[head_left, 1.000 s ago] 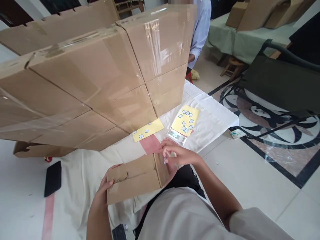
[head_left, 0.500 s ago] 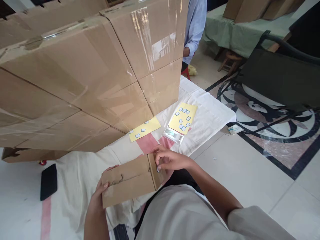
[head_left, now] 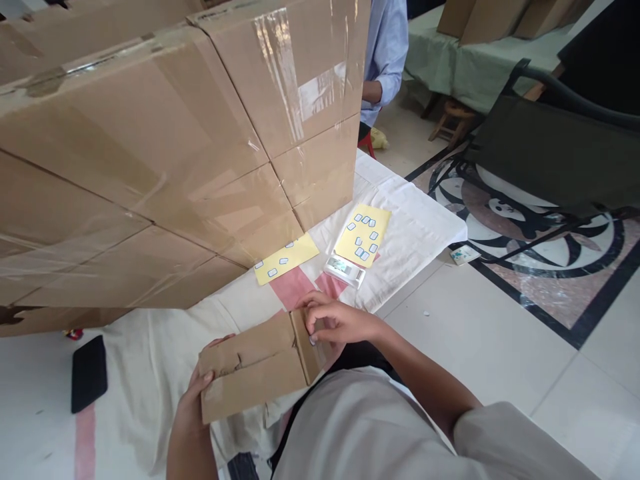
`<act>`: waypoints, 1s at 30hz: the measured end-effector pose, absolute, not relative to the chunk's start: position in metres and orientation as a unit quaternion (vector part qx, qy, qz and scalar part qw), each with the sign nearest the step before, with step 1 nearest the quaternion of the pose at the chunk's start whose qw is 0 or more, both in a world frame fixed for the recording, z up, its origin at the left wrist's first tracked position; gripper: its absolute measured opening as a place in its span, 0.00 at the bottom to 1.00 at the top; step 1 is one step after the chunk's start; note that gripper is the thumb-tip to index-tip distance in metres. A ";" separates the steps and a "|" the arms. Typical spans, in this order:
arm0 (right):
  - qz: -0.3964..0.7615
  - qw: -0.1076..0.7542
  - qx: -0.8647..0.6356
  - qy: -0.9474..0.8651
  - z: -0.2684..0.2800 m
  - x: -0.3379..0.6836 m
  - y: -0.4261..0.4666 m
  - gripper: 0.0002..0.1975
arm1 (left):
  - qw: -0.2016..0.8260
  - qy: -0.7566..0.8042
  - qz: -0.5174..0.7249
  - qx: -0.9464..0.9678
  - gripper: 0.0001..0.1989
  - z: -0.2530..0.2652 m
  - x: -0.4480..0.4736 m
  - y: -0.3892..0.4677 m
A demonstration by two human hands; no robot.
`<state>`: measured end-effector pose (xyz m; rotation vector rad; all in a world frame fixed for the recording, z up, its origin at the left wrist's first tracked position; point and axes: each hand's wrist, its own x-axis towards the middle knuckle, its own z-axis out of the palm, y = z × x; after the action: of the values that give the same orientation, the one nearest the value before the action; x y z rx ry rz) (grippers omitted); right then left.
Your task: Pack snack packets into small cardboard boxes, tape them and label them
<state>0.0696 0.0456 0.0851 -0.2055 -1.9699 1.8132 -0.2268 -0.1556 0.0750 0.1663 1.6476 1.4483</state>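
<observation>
A small cardboard box (head_left: 253,380) is tilted above the cloth-covered table. My left hand (head_left: 197,388) grips its left end, thumb on the top face and fingers round the far side. At the box's right end my right hand (head_left: 333,321) is closed in a pinch against the narrow end face. Under its fingertips shows the edge of a small whitish sticker (head_left: 313,341), mostly hidden by the fingers. Past that hand lie a yellow sheet (head_left: 364,230) with several blue-edged white stickers, a second yellow sheet (head_left: 295,259), and a small white device with a display (head_left: 345,269).
A tall wall of taped cartons (head_left: 200,133) stands at the table's far side. A black phone (head_left: 89,375) lies to the left. Behind the cartons a person's sleeve (head_left: 390,60) shows. A dark chair (head_left: 555,140) stands on the tiled floor at right.
The view has shifted slightly, so everything sits a little further left. Both hands keep their places on the box, the right fingers still pinched at its end face.
</observation>
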 end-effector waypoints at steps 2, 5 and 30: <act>0.657 0.226 -0.079 -0.715 0.082 0.069 0.045 0.07 | 0.452 0.669 0.587 0.064 0.38 0.071 -0.230 -0.157; 0.677 0.213 -0.110 -0.696 0.074 0.068 0.045 0.21 | 0.455 0.667 0.587 0.055 0.39 0.063 -0.232 -0.159; 0.741 0.149 -0.092 -0.649 0.045 0.064 0.044 0.40 | 0.440 0.623 0.645 0.045 0.33 0.057 -0.218 -0.156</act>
<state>0.0638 0.0437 0.0447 -0.2631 -1.8648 2.1292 -0.2176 -0.1556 0.0573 0.1110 1.5477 1.6018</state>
